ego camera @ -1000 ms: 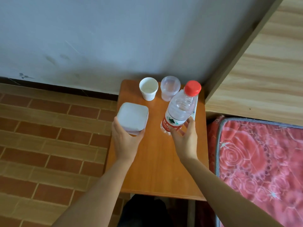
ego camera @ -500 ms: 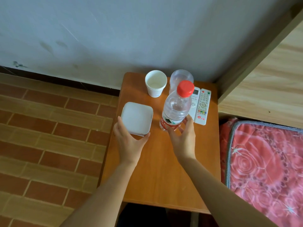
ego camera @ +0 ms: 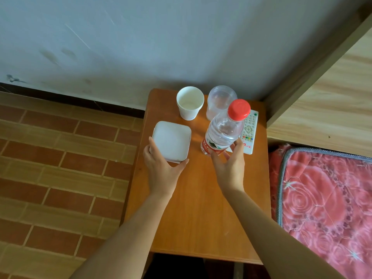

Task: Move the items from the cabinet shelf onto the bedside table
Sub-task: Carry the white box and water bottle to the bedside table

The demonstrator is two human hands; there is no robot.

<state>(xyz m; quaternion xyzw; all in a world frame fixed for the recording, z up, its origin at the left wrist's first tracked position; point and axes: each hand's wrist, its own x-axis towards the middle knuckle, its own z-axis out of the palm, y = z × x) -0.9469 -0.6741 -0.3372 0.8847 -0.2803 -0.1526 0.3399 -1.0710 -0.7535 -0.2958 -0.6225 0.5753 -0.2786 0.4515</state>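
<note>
On the orange-brown wooden bedside table [ego camera: 201,218], the left hand [ego camera: 163,170] grips the near edge of a white square plastic box [ego camera: 172,140]; the right hand [ego camera: 229,168] pinches the base of a clear, red-capped water bottle [ego camera: 223,131]; both look set down, so next comes letting go; smooth, rigid surfaces.
</note>
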